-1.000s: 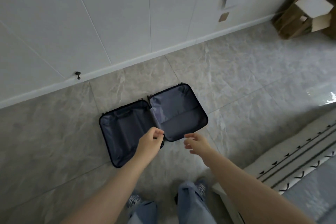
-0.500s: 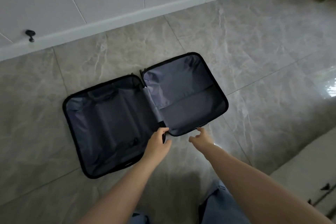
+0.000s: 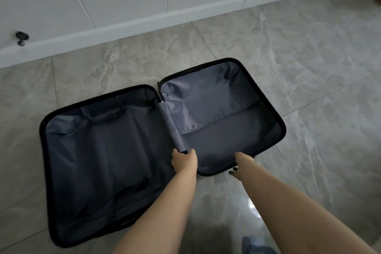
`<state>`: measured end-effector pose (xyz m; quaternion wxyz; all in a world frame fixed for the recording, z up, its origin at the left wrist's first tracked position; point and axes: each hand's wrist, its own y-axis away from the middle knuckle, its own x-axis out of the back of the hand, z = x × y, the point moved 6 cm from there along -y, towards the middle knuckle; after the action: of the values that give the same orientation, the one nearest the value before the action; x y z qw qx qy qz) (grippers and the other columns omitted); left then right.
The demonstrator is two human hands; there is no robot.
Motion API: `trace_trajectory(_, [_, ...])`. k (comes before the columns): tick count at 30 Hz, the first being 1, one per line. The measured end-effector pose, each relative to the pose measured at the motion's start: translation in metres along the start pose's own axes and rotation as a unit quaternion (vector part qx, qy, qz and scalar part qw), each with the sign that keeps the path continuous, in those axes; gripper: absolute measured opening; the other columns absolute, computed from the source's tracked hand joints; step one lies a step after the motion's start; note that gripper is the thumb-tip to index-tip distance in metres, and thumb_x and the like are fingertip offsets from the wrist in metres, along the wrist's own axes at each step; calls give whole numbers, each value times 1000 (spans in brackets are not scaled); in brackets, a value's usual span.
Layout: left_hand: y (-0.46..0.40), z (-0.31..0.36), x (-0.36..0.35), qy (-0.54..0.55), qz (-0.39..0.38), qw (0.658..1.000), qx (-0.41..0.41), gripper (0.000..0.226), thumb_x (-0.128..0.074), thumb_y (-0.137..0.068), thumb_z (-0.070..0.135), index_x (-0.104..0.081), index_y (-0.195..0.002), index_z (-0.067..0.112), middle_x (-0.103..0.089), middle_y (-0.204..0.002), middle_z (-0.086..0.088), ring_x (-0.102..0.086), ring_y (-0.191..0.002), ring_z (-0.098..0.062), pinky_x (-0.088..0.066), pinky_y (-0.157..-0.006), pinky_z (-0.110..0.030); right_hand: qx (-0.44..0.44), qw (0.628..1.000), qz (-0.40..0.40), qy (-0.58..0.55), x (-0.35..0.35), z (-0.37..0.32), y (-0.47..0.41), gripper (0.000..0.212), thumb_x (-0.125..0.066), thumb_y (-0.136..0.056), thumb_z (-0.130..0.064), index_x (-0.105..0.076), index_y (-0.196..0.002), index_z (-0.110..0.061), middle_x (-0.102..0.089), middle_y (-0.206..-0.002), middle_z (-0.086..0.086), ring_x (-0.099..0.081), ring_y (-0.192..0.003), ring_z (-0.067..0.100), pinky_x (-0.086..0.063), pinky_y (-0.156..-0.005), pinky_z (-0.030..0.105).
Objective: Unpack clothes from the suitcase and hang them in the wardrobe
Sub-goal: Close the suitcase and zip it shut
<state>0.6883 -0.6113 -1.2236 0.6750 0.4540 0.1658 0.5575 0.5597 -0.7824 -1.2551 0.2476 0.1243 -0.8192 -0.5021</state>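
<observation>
Head view: suitcase [image 3: 115, 150] lay opened flat on grey tiled floor [image 3: 309, 57], both halves lined in dark fabric, near the white baseboard [image 3: 144, 20]. Left hand [image 3: 184, 162] gripped the near end of the centre hinge strip [image 3: 172, 126], fingers curled round it. Right hand [image 3: 242, 164] sat at the right half's near rim; its finger posture could not be told.

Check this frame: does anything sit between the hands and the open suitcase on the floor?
Nothing visible does. The left hand is already at the near end of the grey hinge strip, and the right hand is on the near rim of the suitcase. Both halves show only lining; no clothes are visible.
</observation>
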Motion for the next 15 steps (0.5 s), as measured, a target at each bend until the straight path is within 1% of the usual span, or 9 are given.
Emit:
trace_trajectory(1, [-3,-1,-4,39,6,999,8,68,-58,-90,17,-28,-151,15,-46,-144,-15,-56,-117,-35,-47,-96,-39,-7,999,-9,-40,1,4,-8,32,-55,-94,-10,-52,-125,-3,-59,-110,15,-60,-111,35,-52,-80,47])
trace_trajectory(3, [-7,-4,-9,88,23,996,18,58,-55,-91,14,-37,-146,11,-52,-137,-16,-60,-105,-34,-48,-83,-36,-25,998,-38,-48,0,14,-16,29,-58,-93,-3,-55,-121,2,-63,-107,15,-63,-91,30,-53,-65,38])
trace_trajectory(4, [-7,-8,-9,96,35,994,28,52,-53,-91,14,-43,-142,9,-54,-134,-17,-60,-104,-35,-48,-83,-36,-30,996,-65,-52,-3,19,-22,30,-57,-93,0,-54,-123,4,-65,-111,15,-64,-85,28,-54,-57,34])
trace_trajectory(5, [-5,-13,-8,92,49,994,32,47,-52,-92,15,-48,-138,7,-57,-132,-18,-60,-107,-36,-49,-87,-37,-21,997,-70,-34,-3,20,-16,31,-54,-94,3,-53,-125,5,-65,-115,16,-64,-82,27,-54,-54,31])
trace_trajectory(6, [-1,-17,-6,75,63,995,33,43,-51,-93,16,-51,-135,6,-58,-130,-18,-58,-111,-37,-48,-93,-38,-13,997,-73,-23,-3,24,-17,30,-51,-95,6,-53,-124,7,-64,-119,17,-64,-84,29,-56,-59,30])
trace_trajectory(8, [6,-21,-2,32,89,995,18,41,-49,-96,17,-52,-135,8,-58,-131,-17,-56,-116,-37,-45,-99,-39,-16,997,-79,-17,-2,25,-17,23,-48,-94,11,-53,-116,9,-63,-117,18,-62,-99,33,-55,-79,35])
trace_trajectory(10, [10,-20,0,9,99,995,-5,42,-48,-97,17,-49,-139,11,-56,-134,-15,-55,-118,-35,-43,-98,-40,-33,995,-92,-26,-2,19,-16,24,-47,-93,13,-53,-116,12,-61,-115,17,-59,-109,33,-52,-79,36])
trace_trajectory(12, [10,-20,-1,11,107,994,-12,42,-46,-98,20,-48,-139,13,-56,-134,-14,-54,-118,-35,-44,-97,-41,-46,994,-91,-43,0,20,-30,30,-43,-94,11,-50,-123,12,-60,-123,20,-58,-117,36,-51,-81,39])
trace_trajectory(15, [16,-16,-11,20,96,995,-29,45,-42,-98,32,-47,-139,14,-54,-134,-10,-53,-117,-33,-41,-92,-38,-15,987,-103,-122,2,18,-37,42,-41,-88,16,-48,-127,6,-61,-117,24,-61,-100,43,-53,-74,51])
